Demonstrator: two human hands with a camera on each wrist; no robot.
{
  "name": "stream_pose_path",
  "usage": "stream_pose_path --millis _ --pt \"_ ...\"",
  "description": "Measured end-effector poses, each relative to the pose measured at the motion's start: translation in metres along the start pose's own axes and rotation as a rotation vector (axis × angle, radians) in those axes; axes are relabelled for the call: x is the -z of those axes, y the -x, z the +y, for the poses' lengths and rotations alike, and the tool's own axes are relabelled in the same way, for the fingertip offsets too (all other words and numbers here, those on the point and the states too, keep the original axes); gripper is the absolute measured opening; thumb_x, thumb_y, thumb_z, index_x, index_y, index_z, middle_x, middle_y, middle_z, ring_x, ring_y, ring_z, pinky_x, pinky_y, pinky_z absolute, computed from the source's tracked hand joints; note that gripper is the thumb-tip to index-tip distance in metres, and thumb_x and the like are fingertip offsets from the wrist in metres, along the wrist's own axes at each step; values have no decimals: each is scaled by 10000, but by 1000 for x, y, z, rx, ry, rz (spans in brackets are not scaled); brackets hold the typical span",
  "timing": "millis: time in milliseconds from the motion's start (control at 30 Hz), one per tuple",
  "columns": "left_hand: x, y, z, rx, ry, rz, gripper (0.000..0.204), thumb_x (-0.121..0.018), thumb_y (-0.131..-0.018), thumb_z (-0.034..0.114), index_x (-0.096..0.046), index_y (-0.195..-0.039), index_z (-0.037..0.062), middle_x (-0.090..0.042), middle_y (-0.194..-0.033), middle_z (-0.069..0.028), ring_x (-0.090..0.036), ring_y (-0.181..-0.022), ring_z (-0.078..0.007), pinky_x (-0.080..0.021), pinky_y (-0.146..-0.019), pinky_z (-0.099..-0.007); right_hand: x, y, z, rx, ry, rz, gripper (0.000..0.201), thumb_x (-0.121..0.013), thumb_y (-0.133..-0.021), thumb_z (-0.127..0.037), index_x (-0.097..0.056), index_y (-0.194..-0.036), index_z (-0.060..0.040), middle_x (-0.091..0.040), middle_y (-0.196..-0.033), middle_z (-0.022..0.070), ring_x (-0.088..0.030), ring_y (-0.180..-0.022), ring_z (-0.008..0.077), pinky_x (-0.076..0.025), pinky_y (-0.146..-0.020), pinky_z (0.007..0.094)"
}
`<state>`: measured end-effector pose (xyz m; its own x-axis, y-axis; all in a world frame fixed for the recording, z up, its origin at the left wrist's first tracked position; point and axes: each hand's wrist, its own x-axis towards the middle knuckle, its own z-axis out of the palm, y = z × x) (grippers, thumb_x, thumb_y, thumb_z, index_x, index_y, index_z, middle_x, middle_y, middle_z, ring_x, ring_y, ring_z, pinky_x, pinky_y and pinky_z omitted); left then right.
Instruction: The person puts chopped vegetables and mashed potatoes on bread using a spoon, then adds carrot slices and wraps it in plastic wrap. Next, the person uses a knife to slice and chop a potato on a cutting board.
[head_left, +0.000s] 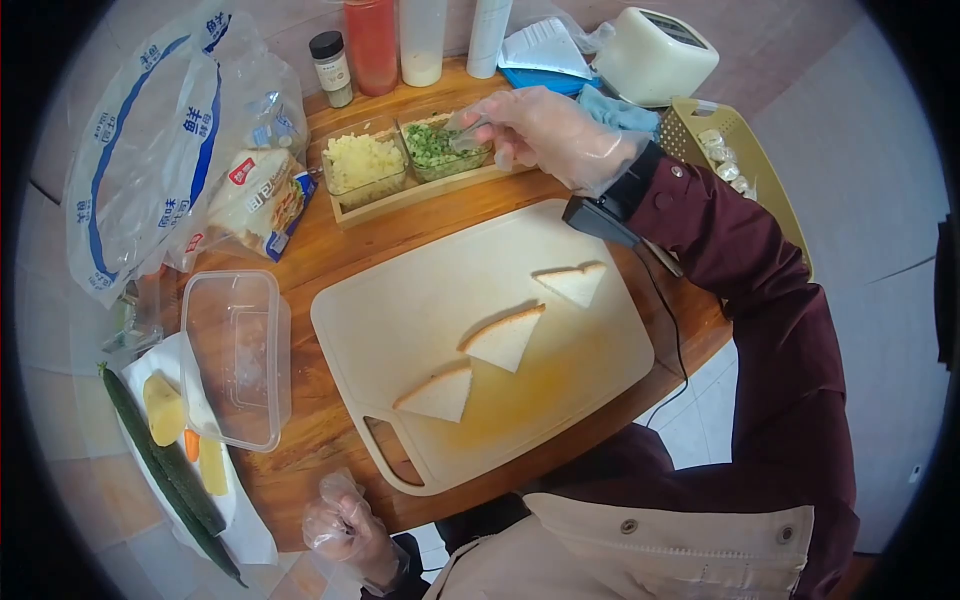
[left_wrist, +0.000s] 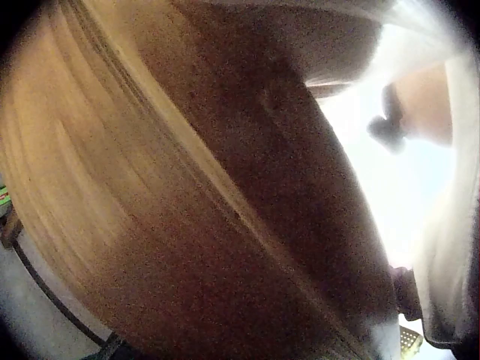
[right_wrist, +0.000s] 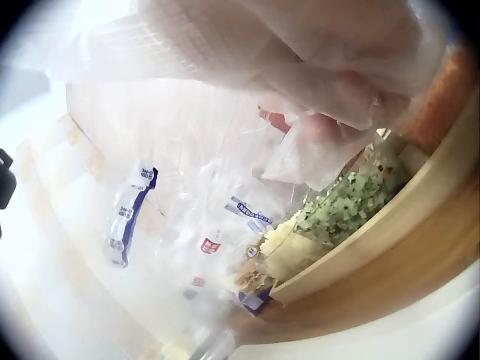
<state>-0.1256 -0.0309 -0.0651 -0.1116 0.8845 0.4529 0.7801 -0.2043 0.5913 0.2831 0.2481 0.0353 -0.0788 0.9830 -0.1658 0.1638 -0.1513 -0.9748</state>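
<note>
My right hand (head_left: 560, 135), in a clear plastic glove, is over a glass dish of chopped green vegetable (head_left: 437, 146). Its bent fingers pinch a thin grey utensil (head_left: 470, 130), mostly covered by the glove. The right wrist view shows the gloved fingertips (right_wrist: 324, 129) close above the greens. My left hand (head_left: 345, 525), gloved too, stays by the table's front edge with loosely curled fingers and nothing visible in it. Three triangular bread pieces (head_left: 507, 338) lie in a diagonal row on a cream cutting board (head_left: 400, 290).
Yellow mash (head_left: 365, 163) fills a second dish in the wooden tray (head_left: 385, 210). Bagged bread (head_left: 258, 200), a plastic box (head_left: 235, 350) and cucumbers (head_left: 160, 465) are at left. Behind stand bottles (head_left: 372, 50) and a toaster (head_left: 655, 60); a basket (head_left: 790, 215) stands at right.
</note>
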Motion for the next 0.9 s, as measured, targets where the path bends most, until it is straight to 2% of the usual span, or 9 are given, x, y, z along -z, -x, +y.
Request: stream_pose_path --millis 33,133,300,367,500,567,767,833,900 --pt "0 2 -4 -11 -23 4 265 -629 -986 68 -522 -755 -2 -599 -685 -131 -612 -596 -243 -470 -541 -383 -1 -1 -2 -98 -63 29 374 -549 -1106 -303 -713 -1224 11 -682 -1005 17 -559 -719 67 -488 -711 216" --pt "-4 5 -10 -30 -23 19 265 -625 -986 66 -525 -751 -7 -604 -688 -135 -600 -592 -234 -456 -546 -384 -4 -2 -11 -163 0 91 349 -540 -1096 -258 -708 -1220 22 -680 -1003 34 -553 -713 77 -491 -708 216" --pt "-2 3 -8 26 31 -6 285 -608 -999 83 -554 -740 -24 -628 -694 -141 -574 -582 -227 -423 -555 -382 0 -4 -16 -187 -59 113 325 -540 -1098 -228 -704 -1202 33 -680 -997 46 -541 -700 84 -489 -687 212" --pt "-5 6 -10 26 -12 11 299 -644 -953 119 -470 -719 56 -530 -683 -131 -505 -601 -351 -361 -577 -485 0 -3 -18 -209 -53 118 318 -537 -1100 -217 -701 -1193 40 -680 -998 48 -537 -697 87 -491 -685 214" --pt "-3 3 -5 37 -51 -20 295 -646 -951 120 -476 -718 53 -532 -682 -133 -508 -601 -356 -364 -575 -484 -5 -5 -14 -210 -112 108 312 -525 -1107 -212 -701 -1180 36 -680 -1000 48 -535 -694 84 -491 -692 208" --pt "-3 4 -7 7 -60 17 291 -646 -952 123 -484 -720 52 -533 -678 -132 -512 -598 -356 -364 -570 -483 -5 -8 -11 -227 -113 122 310 -528 -1106 -210 -701 -1181 35 -680 -999 46 -539 -692 85 -491 -693 208" --pt "-4 -3 2 34 8 -16 289 -640 -953 117 -484 -719 51 -526 -670 -126 -510 -577 -342 -358 -553 -467 9 -9 -5 -283 -228 145 286 -556 -1097 -200 -700 -1189 29 -693 -1017 45 -536 -651 50 -466 -584 159" --pt "-4 0 0 42 9 3 286 -638 -953 115 -492 -717 48 -532 -667 -126 -513 -576 -337 -359 -553 -463 14 -7 -4 -242 -247 91 284 -578 -1086 -204 -703 -1206 21 -714 -1013 32 -537 -635 32 -454 -549 138" --pt "-4 2 0 52 8 23 283 -635 -954 112 -500 -714 46 -537 -665 -126 -516 -575 -331 -359 -554 -459 14 1 -6 -217 -290 117 287 -587 -1081 -195 -697 -1233 22 -723 -1001 20 -546 -637 30 -448 -544 135"
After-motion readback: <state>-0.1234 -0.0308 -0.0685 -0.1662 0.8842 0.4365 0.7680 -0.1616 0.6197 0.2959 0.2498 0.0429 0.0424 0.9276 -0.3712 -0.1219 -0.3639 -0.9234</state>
